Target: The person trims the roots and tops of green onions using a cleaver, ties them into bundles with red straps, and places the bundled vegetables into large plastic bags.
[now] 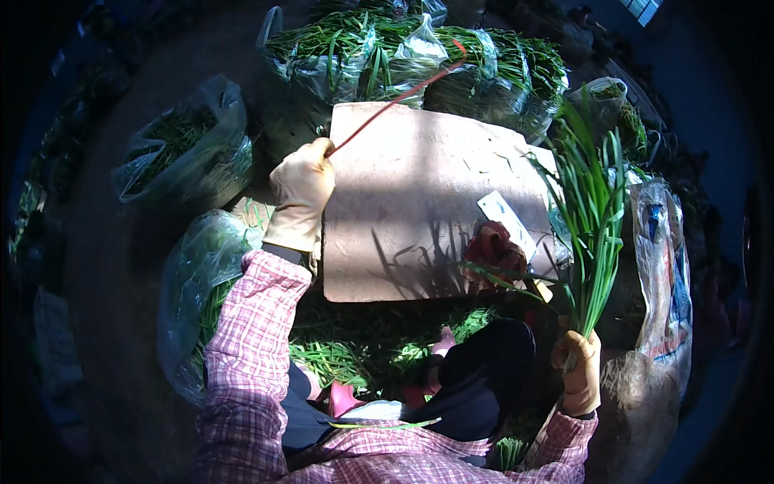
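Your left hand [302,189], in a pale cream work glove, is clenched around the near end of a thin red tie string [395,98]. From your fist the string runs taut, up and to the right, with its far end over the clear plastic bags of cut green stalks [419,56] at the top of the view. Its long axis is a shallow diagonal, low at your fist, high at the bags. The pink checked sleeve [254,323] of that arm reaches up from the lower edge.

Your right hand [580,363], in a tan glove, grips a bunch of long flat green leaves [592,210] at its cut base. The bunch stands nearly upright, base down in your fist, tips fanning up and slightly left, well apart from the string.

Between your hands lies a flat brown cardboard sheet [411,202], sunlit, with shadows of leaves across it. On its right part rests a small white rectangular card [504,218], tilted, and just below that a heap of dark red string [492,246]. More loose green leaves [355,347] lie in shade at the sheet's near edge. To the left sit two more clear plastic sacks of greens [189,153], and at the far right a printed white woven sack [665,266] stands beside the bunch
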